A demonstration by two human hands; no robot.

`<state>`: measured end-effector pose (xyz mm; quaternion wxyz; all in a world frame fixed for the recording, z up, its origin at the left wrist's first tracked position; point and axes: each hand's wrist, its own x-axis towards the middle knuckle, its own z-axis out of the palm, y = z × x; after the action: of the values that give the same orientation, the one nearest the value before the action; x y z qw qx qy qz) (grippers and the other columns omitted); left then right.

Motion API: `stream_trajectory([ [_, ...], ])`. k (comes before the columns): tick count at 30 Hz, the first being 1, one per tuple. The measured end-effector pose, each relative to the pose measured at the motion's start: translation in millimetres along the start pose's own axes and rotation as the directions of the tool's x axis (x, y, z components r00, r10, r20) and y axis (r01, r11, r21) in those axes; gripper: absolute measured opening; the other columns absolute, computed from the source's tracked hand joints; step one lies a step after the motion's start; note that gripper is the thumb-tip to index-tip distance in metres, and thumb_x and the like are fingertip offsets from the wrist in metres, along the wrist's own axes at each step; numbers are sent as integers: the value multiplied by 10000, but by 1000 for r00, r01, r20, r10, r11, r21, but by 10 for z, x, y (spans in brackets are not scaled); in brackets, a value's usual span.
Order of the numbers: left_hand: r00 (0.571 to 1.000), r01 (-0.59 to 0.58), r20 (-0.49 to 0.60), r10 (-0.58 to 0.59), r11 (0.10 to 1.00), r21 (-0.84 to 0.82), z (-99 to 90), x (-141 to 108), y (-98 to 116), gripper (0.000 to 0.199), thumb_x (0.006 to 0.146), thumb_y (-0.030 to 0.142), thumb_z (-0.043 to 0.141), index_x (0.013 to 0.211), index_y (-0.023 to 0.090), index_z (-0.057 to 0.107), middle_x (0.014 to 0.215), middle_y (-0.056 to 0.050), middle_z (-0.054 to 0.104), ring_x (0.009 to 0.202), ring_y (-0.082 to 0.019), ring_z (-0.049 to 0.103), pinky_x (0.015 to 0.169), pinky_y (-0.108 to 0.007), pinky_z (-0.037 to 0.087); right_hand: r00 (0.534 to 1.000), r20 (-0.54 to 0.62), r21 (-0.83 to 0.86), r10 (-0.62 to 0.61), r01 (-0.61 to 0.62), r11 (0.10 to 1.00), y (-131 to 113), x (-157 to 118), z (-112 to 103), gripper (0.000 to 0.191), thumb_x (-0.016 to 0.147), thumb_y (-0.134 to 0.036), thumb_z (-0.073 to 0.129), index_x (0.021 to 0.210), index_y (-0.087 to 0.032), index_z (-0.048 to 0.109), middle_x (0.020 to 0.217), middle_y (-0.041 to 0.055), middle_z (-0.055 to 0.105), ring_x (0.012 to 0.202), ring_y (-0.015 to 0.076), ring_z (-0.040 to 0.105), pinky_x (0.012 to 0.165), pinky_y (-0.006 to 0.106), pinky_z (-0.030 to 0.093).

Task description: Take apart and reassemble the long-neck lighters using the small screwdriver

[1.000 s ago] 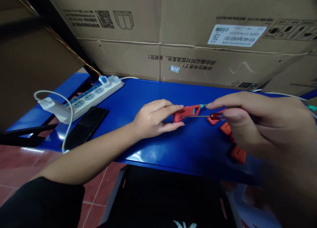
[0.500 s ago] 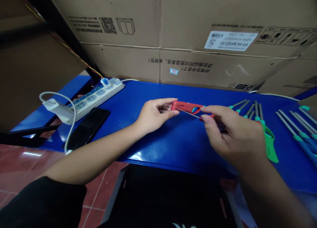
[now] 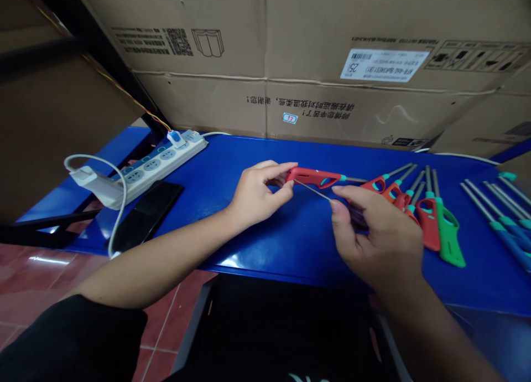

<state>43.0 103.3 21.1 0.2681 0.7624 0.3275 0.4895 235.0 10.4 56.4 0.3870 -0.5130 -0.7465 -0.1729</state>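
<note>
My left hand (image 3: 256, 195) is closed on the butt end of a red long-nosed lighter (image 3: 309, 176), gripping it between thumb and fingers. The lighter's metal nozzle points right, above the blue table. My right hand (image 3: 375, 230) pinches a thin screwdriver (image 3: 314, 191); its handle is mostly hidden inside the hand. The screwdriver's tip meets the lighter's butt end close to my left thumb. Whether it sits in a screw or hole is too small to tell. Just beyond my right hand lie several red and orange lighters (image 3: 428, 224) and a green lighter (image 3: 452, 241).
Blue lighters (image 3: 508, 235) lie at the table's right side. On the left are a white power strip (image 3: 164, 159), a charger with a white cable (image 3: 97, 185) and a black phone (image 3: 145, 216). A large cardboard box (image 3: 232, 102) stands along the back of the blue table (image 3: 265, 249).
My right hand has shifted slightly left and down, showing more lighters behind it. The screwdriver's tip has moved to the lighter's butt end, and its red handle end is now covered.
</note>
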Motion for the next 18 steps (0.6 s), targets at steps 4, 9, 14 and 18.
stream_trajectory([
  [4, 1000, 9, -28, -8, 999, 31, -4, 6, 7, 302, 796, 195, 652, 1078, 132, 742, 841, -44, 699, 691, -110, 666, 673, -236, 589, 1000, -27, 48, -8, 9, 999, -8, -5, 10, 230, 876, -200, 647, 1106, -207, 644, 1016, 67, 755, 794, 203, 717, 718, 333, 578],
  [9, 999, -26, -43, 29, 997, 66, 2, 8, 2, 290, 793, 186, 640, 1056, 114, 737, 816, -35, 687, 664, -107, 656, 655, -236, 586, 999, -32, 56, -4, 6, 998, -7, -3, 4, 208, 881, -212, 654, 1087, -222, 635, 973, 54, 750, 726, 190, 700, 664, 328, 569],
  [14, 997, -41, -56, 47, 993, 110, -11, 9, 28, 291, 798, 192, 638, 1064, 124, 732, 827, -32, 694, 663, -103, 650, 661, -233, 583, 1000, 11, 156, -9, 7, 988, 45, 41, -45, 166, 844, -193, 685, 991, -243, 627, 875, 29, 727, 767, 207, 676, 695, 361, 550],
  [18, 993, -81, -71, 95, 980, 183, -28, 10, 53, 270, 806, 196, 632, 1054, 158, 730, 827, -18, 705, 663, -101, 640, 654, -230, 571, 995, 59, 216, -83, 68, 974, 73, 54, -76, 159, 830, -144, 648, 957, -239, 634, 863, 24, 695, 814, 204, 661, 749, 375, 540],
])
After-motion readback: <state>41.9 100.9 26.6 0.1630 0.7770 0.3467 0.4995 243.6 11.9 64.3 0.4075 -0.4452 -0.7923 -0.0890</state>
